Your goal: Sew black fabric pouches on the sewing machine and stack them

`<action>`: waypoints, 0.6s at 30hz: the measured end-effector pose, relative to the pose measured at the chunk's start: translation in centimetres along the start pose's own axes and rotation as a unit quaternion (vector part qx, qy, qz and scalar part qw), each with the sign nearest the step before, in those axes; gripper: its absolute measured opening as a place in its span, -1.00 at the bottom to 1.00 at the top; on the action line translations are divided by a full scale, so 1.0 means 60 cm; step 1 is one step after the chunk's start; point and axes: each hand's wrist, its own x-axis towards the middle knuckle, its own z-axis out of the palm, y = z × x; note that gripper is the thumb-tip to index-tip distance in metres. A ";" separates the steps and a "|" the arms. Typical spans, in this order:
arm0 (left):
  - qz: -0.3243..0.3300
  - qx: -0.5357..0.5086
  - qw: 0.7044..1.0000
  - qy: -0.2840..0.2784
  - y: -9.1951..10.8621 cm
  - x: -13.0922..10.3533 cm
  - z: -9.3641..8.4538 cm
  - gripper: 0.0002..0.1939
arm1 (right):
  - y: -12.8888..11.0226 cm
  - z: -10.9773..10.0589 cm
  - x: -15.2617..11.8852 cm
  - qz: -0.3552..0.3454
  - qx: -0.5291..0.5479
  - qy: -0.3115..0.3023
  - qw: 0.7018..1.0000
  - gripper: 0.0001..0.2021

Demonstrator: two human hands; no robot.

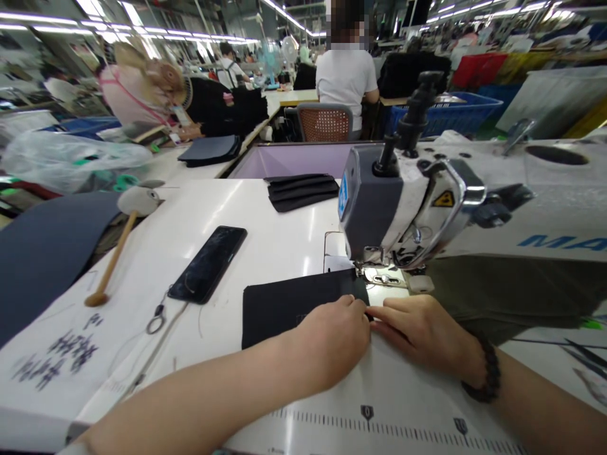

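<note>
A black fabric piece [279, 306] lies flat on the white sewing table, its far right corner close to the presser foot of the sewing machine [370, 202]. My left hand [334, 338] rests over the fabric's right part, fingers curled down at its right edge. From the other side, my right hand [422, 335] pinches that same edge between thumb and forefinger, just in front of the needle plate [386, 278]. Both hands' fingertips nearly meet there and partly hide the edge.
A phone [208, 265] lies left of the fabric, near a wooden-handled tool [114, 259]. Stacked black pieces [303, 191] sit at the table's back. Dark olive cloth [516, 297] lies under the machine arm. A printed ruler scale [367, 414] runs along the front. Co-workers sit beyond.
</note>
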 end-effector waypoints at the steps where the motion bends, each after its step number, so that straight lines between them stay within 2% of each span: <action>1: -0.001 -0.003 1.000 -0.017 0.001 0.000 -0.003 -0.92 | -0.001 -0.002 -0.001 -0.013 -0.002 -0.005 1.000 -0.66; 4: -0.015 -0.026 0.998 -0.048 -0.004 0.001 -0.010 -0.91 | -0.002 -0.007 -0.003 -0.042 -0.010 -0.015 0.999 -0.67; 9: 0.001 -0.018 0.999 -0.039 -0.010 0.000 -0.009 -0.92 | -0.008 -0.011 -0.004 -0.070 -0.023 -0.014 0.997 -0.66; 18: -0.001 -0.019 0.999 -0.049 -0.015 0.000 -0.018 -0.92 | -0.013 -0.004 -0.002 -0.067 -0.042 -0.012 0.997 -0.65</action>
